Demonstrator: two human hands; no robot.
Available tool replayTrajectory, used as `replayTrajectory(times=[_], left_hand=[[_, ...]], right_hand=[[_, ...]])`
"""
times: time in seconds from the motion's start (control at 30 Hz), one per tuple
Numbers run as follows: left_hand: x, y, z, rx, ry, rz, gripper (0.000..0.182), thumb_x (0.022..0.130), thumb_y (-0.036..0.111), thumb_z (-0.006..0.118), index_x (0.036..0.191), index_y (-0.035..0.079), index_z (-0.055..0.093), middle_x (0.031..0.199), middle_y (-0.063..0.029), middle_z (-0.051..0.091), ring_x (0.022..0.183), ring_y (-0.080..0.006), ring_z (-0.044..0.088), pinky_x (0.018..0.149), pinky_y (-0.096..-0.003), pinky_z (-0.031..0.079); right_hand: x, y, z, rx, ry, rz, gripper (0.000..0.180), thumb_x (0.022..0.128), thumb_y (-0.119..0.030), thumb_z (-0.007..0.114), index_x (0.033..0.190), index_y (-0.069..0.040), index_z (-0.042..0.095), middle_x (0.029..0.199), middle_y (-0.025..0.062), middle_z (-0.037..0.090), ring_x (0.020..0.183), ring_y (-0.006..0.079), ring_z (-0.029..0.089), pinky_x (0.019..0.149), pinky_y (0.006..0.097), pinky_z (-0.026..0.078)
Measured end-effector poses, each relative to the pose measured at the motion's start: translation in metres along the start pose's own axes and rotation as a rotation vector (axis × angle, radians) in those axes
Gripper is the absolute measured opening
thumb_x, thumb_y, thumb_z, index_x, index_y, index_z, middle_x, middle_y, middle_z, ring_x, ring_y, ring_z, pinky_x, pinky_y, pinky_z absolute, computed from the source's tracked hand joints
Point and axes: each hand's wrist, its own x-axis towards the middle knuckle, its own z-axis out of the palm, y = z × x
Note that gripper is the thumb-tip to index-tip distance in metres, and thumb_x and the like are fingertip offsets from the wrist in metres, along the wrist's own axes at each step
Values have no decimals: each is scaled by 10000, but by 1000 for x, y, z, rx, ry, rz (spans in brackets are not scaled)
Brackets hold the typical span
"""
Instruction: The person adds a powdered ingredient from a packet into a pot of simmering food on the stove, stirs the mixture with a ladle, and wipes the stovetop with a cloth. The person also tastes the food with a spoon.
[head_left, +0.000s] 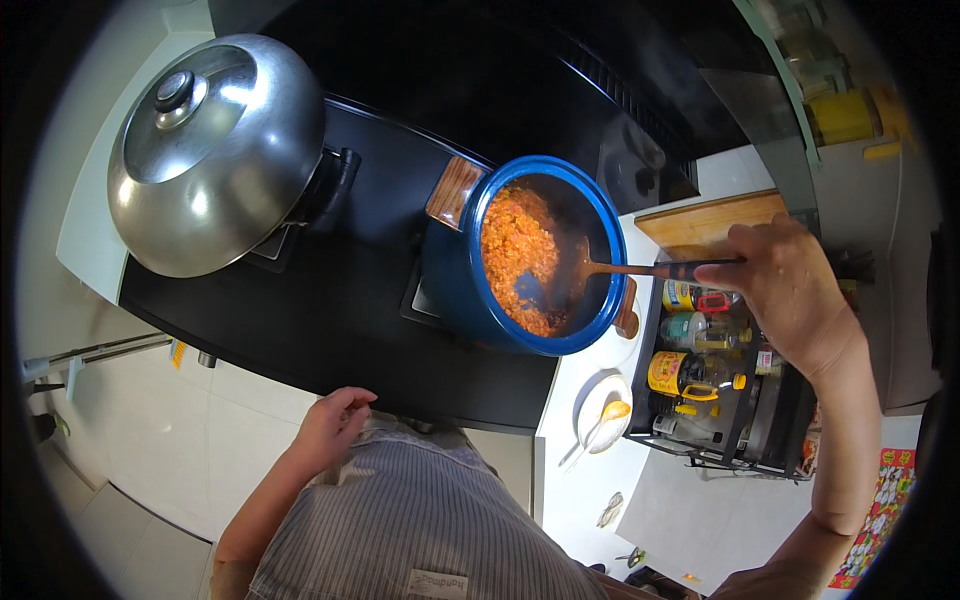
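My right hand (787, 296) grips the dark handle of a spatula (626, 269). The spatula's brown head is down inside a deep blue pot (450, 292) with wooden side handles. Chunky orange-red food (519, 251) lies along the left and lower part of the pot's inside, with a patch of blue bottom showing through. My left hand (335, 425) hangs by the front edge of the black cooktop (315, 337), its fingers loosely curled with nothing visible in them. Whether it touches the edge or the striped apron (420, 517), I cannot tell.
A large domed steel lid (225, 202) covers a dark-handled pan at the left. Right of the pot are a white dish with a spoon (604, 424), a black rack of several bottles (697, 375), and a wooden board (705, 221). A dark hood panel (450, 67) rises behind.
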Motion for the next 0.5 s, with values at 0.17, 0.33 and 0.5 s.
replayTrajectory(times=[0.17, 0.33, 0.5], left_hand=[[3, 14, 1, 45, -54, -75, 208, 912, 86, 600, 1109, 20, 600, 943, -91, 654, 803, -170, 582, 736, -293, 481], [2, 6, 6, 57, -50, -88, 202, 910, 83, 589, 1100, 20, 607, 942, -101, 657, 815, -183, 606, 744, -296, 496], [4, 4, 10, 112, -62, -136, 211, 902, 82, 577, 1102, 23, 609, 953, -123, 656, 831, -215, 649, 738, -309, 527]], right_hand=[[-6, 2, 8, 134, 149, -78, 262, 706, -81, 758, 919, -231, 734, 829, -48, 537, 908, 141, 535, 903, 297, 460], [-1, 8, 29, 118, -3, -115, 317, 714, -82, 760, 982, -246, 716, 754, -17, 519, 786, 156, 551, 773, 320, 455], [-15, 18, 36, 285, 35, 10, 293, 735, -88, 739, 1004, -196, 699, 721, 28, 513, 586, 197, 529, 580, 371, 387]])
